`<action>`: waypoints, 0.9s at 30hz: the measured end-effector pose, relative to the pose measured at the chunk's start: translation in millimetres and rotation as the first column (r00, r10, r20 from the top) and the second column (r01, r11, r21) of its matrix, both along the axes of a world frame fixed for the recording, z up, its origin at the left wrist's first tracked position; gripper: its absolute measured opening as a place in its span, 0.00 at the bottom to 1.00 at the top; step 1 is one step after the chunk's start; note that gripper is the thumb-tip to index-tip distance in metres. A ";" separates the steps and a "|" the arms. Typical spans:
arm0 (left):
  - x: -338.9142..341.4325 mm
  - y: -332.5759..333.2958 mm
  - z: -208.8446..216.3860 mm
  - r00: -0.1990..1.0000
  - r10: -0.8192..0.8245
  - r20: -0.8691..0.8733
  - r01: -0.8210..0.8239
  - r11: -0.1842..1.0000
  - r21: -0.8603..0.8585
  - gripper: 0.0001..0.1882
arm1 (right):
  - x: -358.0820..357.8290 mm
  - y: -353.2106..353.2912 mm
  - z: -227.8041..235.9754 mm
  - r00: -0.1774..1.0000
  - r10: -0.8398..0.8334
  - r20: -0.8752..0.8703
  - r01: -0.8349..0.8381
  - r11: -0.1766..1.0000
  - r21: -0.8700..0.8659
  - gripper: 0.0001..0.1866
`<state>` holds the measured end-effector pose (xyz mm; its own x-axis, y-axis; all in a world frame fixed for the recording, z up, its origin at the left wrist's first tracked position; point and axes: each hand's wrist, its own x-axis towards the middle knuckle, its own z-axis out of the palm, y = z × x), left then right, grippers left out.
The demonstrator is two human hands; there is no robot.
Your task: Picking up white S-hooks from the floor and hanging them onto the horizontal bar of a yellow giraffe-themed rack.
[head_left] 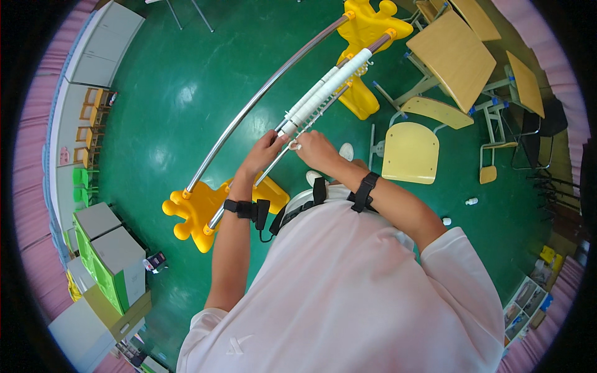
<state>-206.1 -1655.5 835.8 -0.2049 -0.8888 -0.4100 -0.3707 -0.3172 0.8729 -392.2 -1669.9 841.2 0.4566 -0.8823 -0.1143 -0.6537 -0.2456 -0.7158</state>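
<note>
Hands meet near the middle of the frame, both on a metal drying rack (261, 93) that runs diagonally from lower left to upper right between two yellow plastic end stands (199, 211). Left hand (266, 152) is wrapped around the nearer rail, fingers curled shut on the bar just below where a row of white clips (326, 87) starts. Right hand (314, 149) sits right beside it, almost touching — fingertips pinched together on a small white clip (294, 146) at the low end of that row. The white clips are packed tight along the rail, stretching up toward the far yellow stand (367, 31) at the top of the frame. A second chrome rail curves off to the left of them, bare.

Both wrists have black straps (239, 207) on them. Floor is shiny green (186, 93). Upper right has wooden desks (454, 56) and a pale yellow chair (410, 152) — well apart from the rack. Grey and green cabinets (109, 248) sit at lower left.
</note>
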 end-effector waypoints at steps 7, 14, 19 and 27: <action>-0.1 -1.9 -8.7 0.994 0.104 0.031 -0.106 0.992 0.062 0.17 | -1.4 -1.5 -0.1 0.999 0.039 0.016 -0.039 0.999 -0.010 0.13; 0.2 5.6 3.4 0.989 0.136 -0.059 -0.139 0.989 -0.052 0.16 | -3.2 -1.1 2.0 1.000 0.027 0.007 -0.027 0.999 0.043 0.10; -7.5 10.4 15.7 0.980 0.119 0.159 -0.088 0.979 -0.186 0.16 | -5.6 -2.1 -3.6 0.997 0.050 0.064 -0.050 0.999 0.001 0.08; -12.0 13.8 21.2 0.946 0.157 0.284 -0.049 0.935 -0.352 0.18 | -3.4 -2.0 -3.1 0.998 0.037 0.053 -0.038 0.999 0.026 0.08</action>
